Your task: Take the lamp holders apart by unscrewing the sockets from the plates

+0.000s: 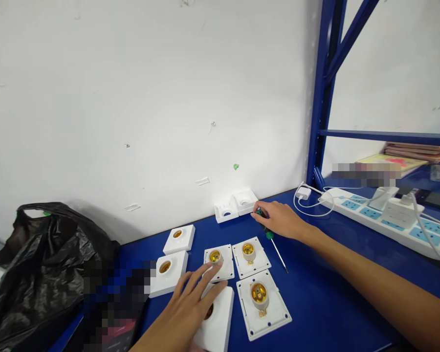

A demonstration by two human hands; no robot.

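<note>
Several white square lamp sockets with brass insides lie on a blue table [315, 293]. My left hand [192, 305] rests flat with fingers spread over one socket [216, 325], its fingertips touching another socket [220, 261]. My right hand [278, 219] reaches farther back, fingers curled round the green handle of a screwdriver [275, 244] whose thin shaft lies on the table. Two more sockets [251, 254] [262, 303] sit between my hands. Two white covers [236, 205] stand by the wall just past my right hand.
A black plastic bag [40, 274] bulges at the left. A white power strip [392, 220] with plugs and white cables lies at the right, under a blue shelf frame [324, 98] holding flat books [418, 154]. A white wall rises behind.
</note>
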